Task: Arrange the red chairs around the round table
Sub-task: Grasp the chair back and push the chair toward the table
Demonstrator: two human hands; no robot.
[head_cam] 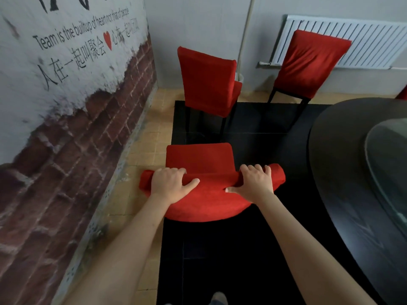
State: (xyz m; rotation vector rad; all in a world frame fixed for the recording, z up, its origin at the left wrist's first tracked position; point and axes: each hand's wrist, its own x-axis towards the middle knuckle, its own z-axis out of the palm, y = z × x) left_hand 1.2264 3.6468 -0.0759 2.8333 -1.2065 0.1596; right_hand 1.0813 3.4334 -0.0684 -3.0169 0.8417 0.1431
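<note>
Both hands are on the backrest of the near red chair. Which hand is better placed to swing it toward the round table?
Probably the right hand: it grips the red fabric-covered chair's backrest at the end nearer the dark round table. The left hand grips the wall-side end.

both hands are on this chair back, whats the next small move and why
Probably swing the gripped chair to the right, toward the round table. The left hand and right hand both grip its backrest top, and its seat points away from the table, which sits off to the right.
</note>
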